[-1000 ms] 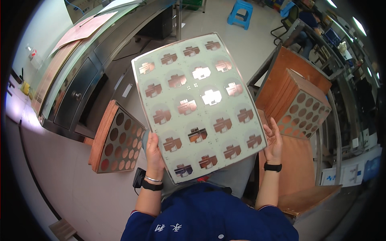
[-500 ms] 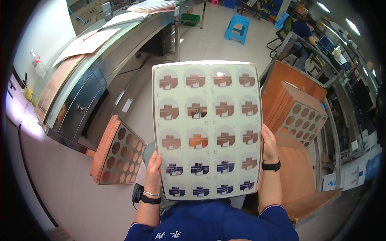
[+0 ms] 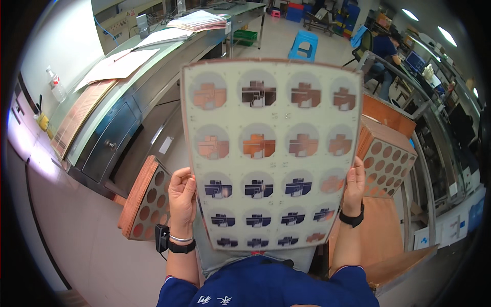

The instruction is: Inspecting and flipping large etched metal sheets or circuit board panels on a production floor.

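Note:
A pale green circuit board panel (image 3: 276, 166) is held up in front of my body. Rows of round areas with copper-coloured shapes cover it, and the nearer shapes look dark. My left hand (image 3: 182, 199) grips its left edge, thumb on the near face and fingers curled at the rim. On the opposite edge, my right hand (image 3: 354, 187) holds it at about the same height. Fingers behind the panel are partly hidden. Both wrists carry black bands.
A stack of similar panels (image 3: 146, 199) stands on the left, and another stack (image 3: 386, 158) leans on a wooden rack (image 3: 376, 225) at right. A glass-topped desk (image 3: 128, 97) with papers runs along the left. Beyond are a blue stool (image 3: 304, 43) and a seated person (image 3: 383, 48).
The panel's far part has come up closer and looks larger, with its face tilted differently. Both hands have risen slightly and moved farther apart, still gripping the panel's side edges.

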Demonstrator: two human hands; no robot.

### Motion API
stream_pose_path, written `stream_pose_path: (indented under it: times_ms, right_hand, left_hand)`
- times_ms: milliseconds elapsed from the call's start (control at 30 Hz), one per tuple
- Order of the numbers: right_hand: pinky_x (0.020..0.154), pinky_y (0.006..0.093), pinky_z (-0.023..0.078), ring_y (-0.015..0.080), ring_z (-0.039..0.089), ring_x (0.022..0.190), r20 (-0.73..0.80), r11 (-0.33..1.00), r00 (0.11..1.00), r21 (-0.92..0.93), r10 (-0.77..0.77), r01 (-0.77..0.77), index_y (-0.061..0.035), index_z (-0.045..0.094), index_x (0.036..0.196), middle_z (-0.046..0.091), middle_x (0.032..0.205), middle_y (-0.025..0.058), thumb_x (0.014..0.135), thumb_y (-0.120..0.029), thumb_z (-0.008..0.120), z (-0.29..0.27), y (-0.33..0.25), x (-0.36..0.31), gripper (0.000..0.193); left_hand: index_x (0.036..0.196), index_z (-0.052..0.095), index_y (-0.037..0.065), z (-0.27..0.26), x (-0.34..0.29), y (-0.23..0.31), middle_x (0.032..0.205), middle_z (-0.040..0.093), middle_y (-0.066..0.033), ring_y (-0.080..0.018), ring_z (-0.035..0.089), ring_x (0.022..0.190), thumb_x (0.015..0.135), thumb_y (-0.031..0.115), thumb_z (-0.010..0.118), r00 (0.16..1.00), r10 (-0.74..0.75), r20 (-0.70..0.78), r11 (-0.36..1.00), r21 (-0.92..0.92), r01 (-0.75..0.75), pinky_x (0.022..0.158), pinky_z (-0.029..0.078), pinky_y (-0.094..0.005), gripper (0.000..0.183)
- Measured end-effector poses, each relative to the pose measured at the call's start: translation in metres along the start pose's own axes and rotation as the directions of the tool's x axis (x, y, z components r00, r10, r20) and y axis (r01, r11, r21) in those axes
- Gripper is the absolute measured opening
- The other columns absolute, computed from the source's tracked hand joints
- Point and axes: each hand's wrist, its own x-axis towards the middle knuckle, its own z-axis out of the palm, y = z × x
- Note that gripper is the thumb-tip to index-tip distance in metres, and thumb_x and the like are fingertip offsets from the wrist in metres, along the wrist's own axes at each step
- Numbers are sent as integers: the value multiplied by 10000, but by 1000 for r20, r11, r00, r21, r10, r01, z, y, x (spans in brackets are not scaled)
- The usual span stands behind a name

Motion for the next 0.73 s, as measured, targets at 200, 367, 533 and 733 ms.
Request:
stream_pose_path:
  times_ms: [200, 367, 533, 733]
  right_hand:
    - [998, 306, 379, 143, 450, 1176, 48, 952, 978, 240, -205, 188, -107, 506, 1148, 487, 1235, 48, 912, -120, 558, -15, 2, 16, 242]
    - [1082, 354, 339, 190, 370, 1272, 57, 881, 953, 402, -296, 250, -104, 465, 1176, 384, 1351, 95, 937, -200, 494, -6, 29, 10, 259]
    - [1059, 348, 365, 204, 376, 1271, 55, 796, 980, 576, 190, -186, -84, 471, 1162, 361, 1375, 106, 942, -220, 488, 16, 21, -8, 260]
    - [956, 314, 453, 215, 503, 1149, 403, 524, 877, 704, 261, -480, -31, 423, 1251, 467, 1272, 124, 974, -199, 389, -32, 60, -2, 326]
  left_hand:
    - [994, 571, 57, 7, 7, -15, 1108, 581, -112, -192, 511, 1109, 884, 51, 579, 972, 219, 85, 967, 116, -228, 951, 398, -304, 110]
    - [1074, 553, 52, 8, 19, -41, 1377, 382, -146, -253, 347, 1296, 881, 34, 551, 952, 235, 195, 966, 64, -252, 1060, 340, -376, 193]
    - [1352, 330, 10, 9, 8, -32, 1367, 407, -158, -198, 446, 1224, 912, 77, 518, 1000, -23, 18, 1000, 13, 23, 1017, 392, -302, 483]
    - [1425, 254, 91, 23, 3, -32, 1348, 444, -149, -217, 496, 1190, 916, 90, 528, 982, -183, 50, 956, -222, 189, 951, 456, -344, 578]
